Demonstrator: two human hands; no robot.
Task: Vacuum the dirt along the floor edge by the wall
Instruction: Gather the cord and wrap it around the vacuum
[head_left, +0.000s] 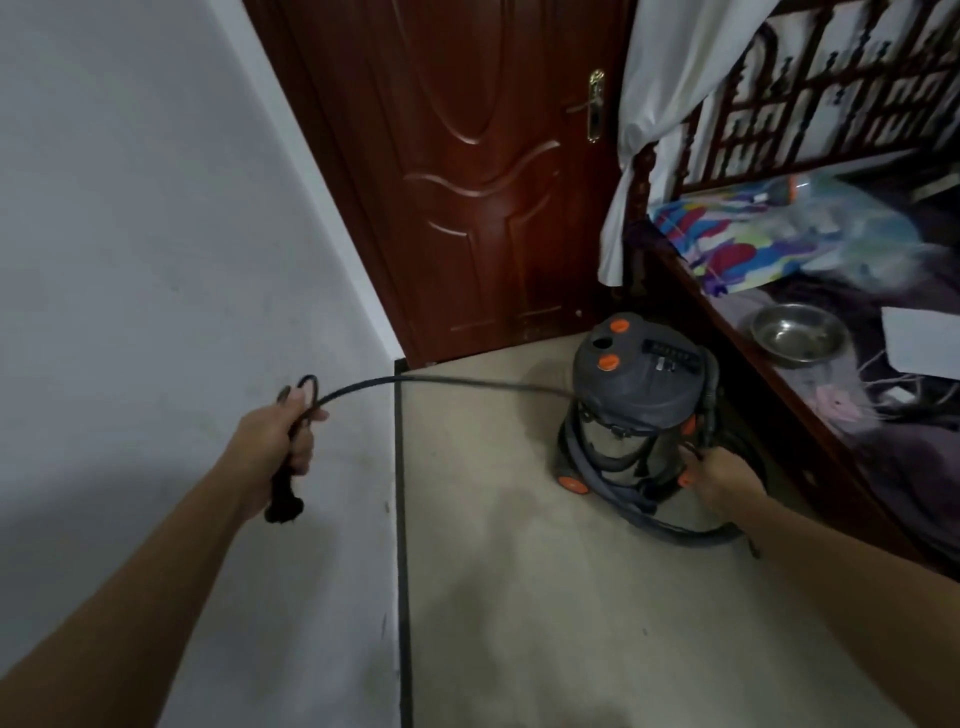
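Left of the vacuum cleaner (644, 387), by the wall (156, 249), the left hand (275, 439) has its fingers (305, 448) clamped on the black cord (467, 383), its plug (283, 510) dangling below. The right hand (722, 480) meets the hose (675, 532) coiled at the vacuum cleaner's near side; whether those fingers grip it cannot be told through the blur. The vacuum cleaner stands on the floor (519, 597) before the door (483, 182).

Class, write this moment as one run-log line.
phase: setup | left hand: grips cord | right hand: at hose of vacuum, grip unclear | floor edge: no nozzle there
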